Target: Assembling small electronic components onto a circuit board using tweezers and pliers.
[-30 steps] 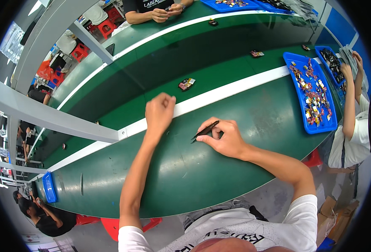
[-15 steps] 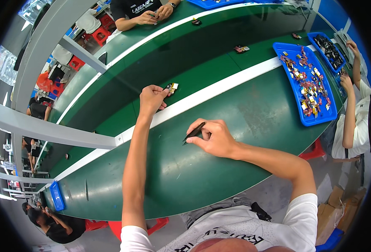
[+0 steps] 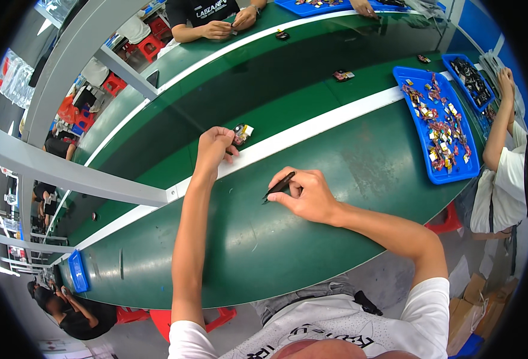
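Note:
My left hand (image 3: 215, 149) reaches over the white rail to the dark green belt, its fingers curled together. Right at its fingertips lies a small packet with a dark round part and a white-and-yellow label (image 3: 243, 133); whether the fingers grip it or only touch it is hidden. My right hand (image 3: 306, 194) hovers over the near green tabletop, with black tweezers (image 3: 280, 186) between thumb and fingers. Their points slant down to the left.
A blue tray (image 3: 436, 177) of red-and-yellow packets stands at the right, beside a smaller blue tray (image 3: 451, 58) of black pieces. More packets (image 3: 343, 75) lie along the belt. A grey metal post (image 3: 66, 164) rises at left. Co-workers sit across the belt and at right.
My left hand has drawn back slightly from the small packet, which now shows more. My right hand keeps the tweezers in nearly the same place. A co-worker's hand has appeared at the far tray.

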Demonstrator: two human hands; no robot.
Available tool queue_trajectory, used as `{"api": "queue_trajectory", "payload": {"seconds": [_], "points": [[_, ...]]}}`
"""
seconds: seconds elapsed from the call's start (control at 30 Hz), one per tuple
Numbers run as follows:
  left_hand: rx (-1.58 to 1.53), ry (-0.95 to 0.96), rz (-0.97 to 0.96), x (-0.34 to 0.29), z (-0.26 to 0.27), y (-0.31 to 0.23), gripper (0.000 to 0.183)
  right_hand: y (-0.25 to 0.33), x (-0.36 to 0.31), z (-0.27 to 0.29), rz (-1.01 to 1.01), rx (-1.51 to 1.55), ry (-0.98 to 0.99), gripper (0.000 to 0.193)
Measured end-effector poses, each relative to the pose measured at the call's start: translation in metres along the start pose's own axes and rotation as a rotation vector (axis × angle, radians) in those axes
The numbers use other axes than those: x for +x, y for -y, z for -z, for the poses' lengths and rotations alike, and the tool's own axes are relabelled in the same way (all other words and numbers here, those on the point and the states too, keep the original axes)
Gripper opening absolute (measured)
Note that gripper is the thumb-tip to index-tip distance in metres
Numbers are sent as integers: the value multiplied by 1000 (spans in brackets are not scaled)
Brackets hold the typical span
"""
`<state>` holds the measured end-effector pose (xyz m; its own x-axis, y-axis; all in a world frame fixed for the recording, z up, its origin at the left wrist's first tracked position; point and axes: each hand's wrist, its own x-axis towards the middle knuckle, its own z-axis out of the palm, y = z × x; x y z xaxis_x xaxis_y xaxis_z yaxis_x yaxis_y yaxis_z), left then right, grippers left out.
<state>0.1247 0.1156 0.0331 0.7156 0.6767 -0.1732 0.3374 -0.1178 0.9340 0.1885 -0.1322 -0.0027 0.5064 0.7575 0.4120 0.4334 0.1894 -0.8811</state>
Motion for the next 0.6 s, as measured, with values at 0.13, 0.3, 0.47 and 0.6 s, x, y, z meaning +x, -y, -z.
{"api": "queue_trajectory", "payload": {"seconds": [0.13, 0.3, 0.47, 0.6], "points": [[-203, 64, -31, -41, -10, 13, 15, 0, 1, 1, -66, 22, 1, 19], [-212, -44, -193, -66, -32, 33, 25, 2, 2, 4, -164, 44, 22, 17], [-250, -83, -224, -75, -31, 38, 27, 2, 1, 2, -106, 41, 22, 16], [-329, -91, -207, -75, -28, 37, 29, 0, 1, 2, -105, 38, 31, 16]]}}
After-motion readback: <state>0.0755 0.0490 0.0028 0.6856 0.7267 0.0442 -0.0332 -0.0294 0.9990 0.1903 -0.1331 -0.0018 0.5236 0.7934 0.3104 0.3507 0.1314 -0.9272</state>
